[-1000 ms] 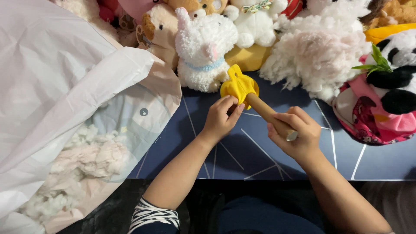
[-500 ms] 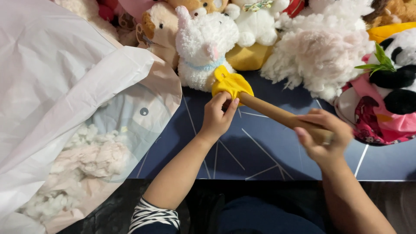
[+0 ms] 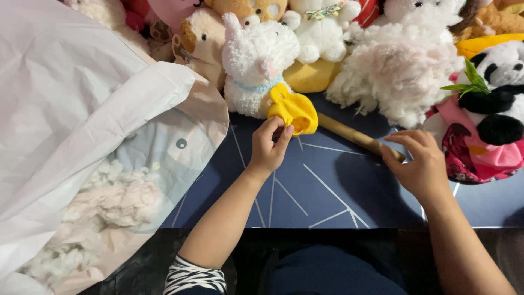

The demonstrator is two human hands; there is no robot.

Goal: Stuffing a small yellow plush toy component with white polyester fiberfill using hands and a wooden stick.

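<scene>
Your left hand (image 3: 268, 146) pinches the yellow cloth (image 3: 293, 111) just below the white bunny (image 3: 255, 68). Your right hand (image 3: 419, 164), fingers loosely curled, holds the stick (image 3: 349, 134) running rightward from that cloth.

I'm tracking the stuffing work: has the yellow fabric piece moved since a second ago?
Yes. The yellow fabric piece has shifted up and left, now against the white plush rabbit, pinched by the left hand.

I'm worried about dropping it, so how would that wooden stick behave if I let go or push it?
The wooden stick looks straight and round, so it is probably stiff and could roll on the smooth dark blue table. The yellow fabric piece bunched over its far end, pinched by the left hand, would likely hinder rolling.
</scene>
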